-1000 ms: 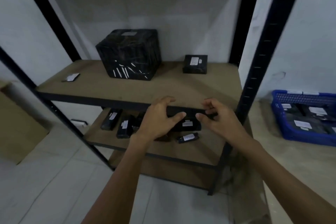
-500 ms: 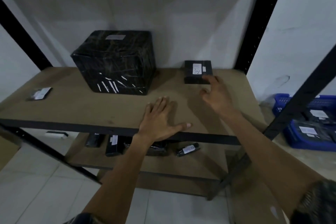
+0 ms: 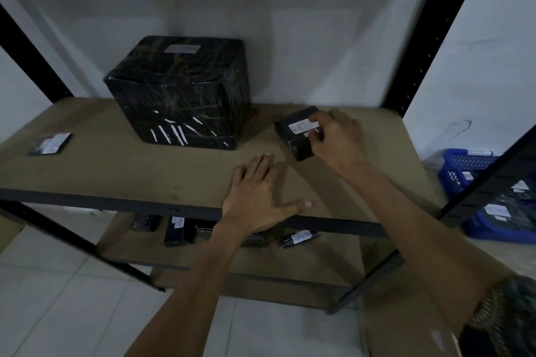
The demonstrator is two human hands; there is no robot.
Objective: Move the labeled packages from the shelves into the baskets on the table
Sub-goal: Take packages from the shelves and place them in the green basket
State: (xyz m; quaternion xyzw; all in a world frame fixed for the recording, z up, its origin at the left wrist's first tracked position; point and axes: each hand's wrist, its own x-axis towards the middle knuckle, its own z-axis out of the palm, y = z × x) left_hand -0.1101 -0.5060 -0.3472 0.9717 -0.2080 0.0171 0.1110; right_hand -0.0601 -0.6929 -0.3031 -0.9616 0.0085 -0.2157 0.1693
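Note:
My right hand (image 3: 336,139) grips a small black package (image 3: 293,133) with a white handwritten label, tilted on the upper shelf (image 3: 116,171). My left hand (image 3: 258,197) lies flat, fingers spread, on the shelf's front edge. A large black wrapped box (image 3: 185,93) with a label on top stands at the back of the shelf. A thin flat labeled package (image 3: 50,144) lies at the far left. Several small labeled packages (image 3: 298,239) lie on the lower shelf (image 3: 319,258). Blue baskets (image 3: 470,165) holding packages sit at the right.
Black metal uprights (image 3: 429,38) frame the shelving, one diagonal bar (image 3: 490,171) crossing in front of the baskets. A white wall stands behind. White floor tiles (image 3: 58,298) lie below, and a cardboard box (image 3: 8,229) edge shows at far left.
My right hand has closed around the small black package and pulled it forward, turning it askew. My left hand stays flat on the shelf edge. The view has moved closer.

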